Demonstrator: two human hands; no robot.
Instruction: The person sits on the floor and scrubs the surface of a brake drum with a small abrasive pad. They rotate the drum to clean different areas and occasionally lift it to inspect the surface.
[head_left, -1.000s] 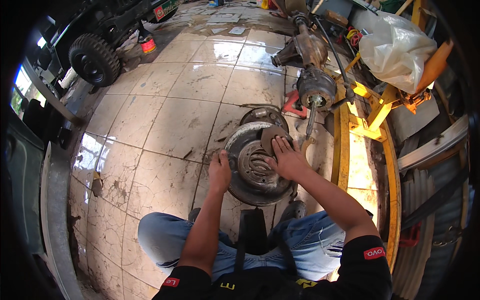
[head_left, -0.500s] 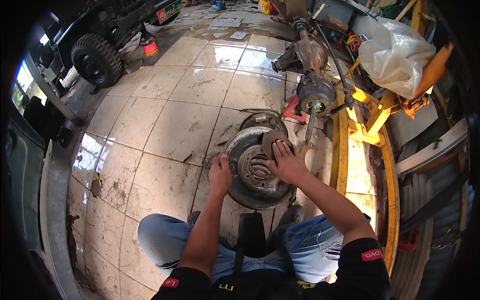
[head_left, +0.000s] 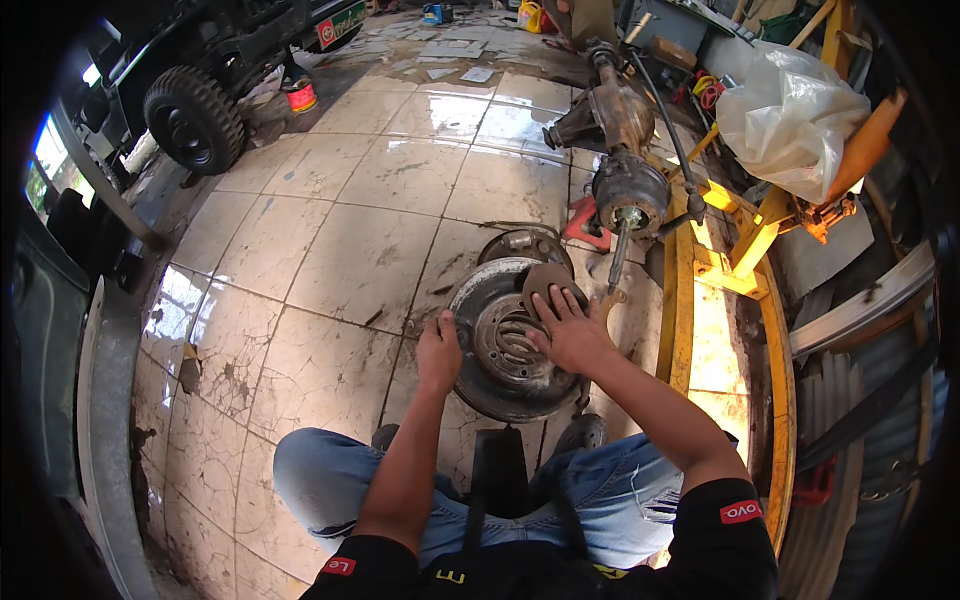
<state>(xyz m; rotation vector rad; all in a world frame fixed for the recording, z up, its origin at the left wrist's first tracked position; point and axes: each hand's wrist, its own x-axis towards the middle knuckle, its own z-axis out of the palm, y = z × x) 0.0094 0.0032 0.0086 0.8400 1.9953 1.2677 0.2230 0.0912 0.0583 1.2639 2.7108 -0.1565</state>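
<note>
A round, dark brake drum (head_left: 490, 388) with a worn pale rim lies before my knees, its bolt-holed centre showing ring-like curves in the opening. My left hand (head_left: 438, 352) is closed on the drum's left edge, thumb up; its other fingers are partly hidden. On the drum's upper right rests a brown, round abrasive-looking disc (head_left: 540, 280). My right hand (head_left: 575, 330) lies flat over the disc's lower part with fingers spread, the thumb reaching toward the drum's centre. Just beyond the drum sits another round metal brake part (head_left: 525, 243), partly covered by it.
A rusty axle housing (head_left: 625, 115) stands at the upper right beside a yellow metal frame (head_left: 680, 300). A red stand (head_left: 588, 225) is under its near end. Clear plastic sheeting (head_left: 790, 110) hangs at right. A vehicle tyre (head_left: 195, 120) and red can (head_left: 300, 96) are far left.
My right hand has shifted slightly toward me and left across the disc, its fingers now more spread. My left hand stays at the drum's edge.
</note>
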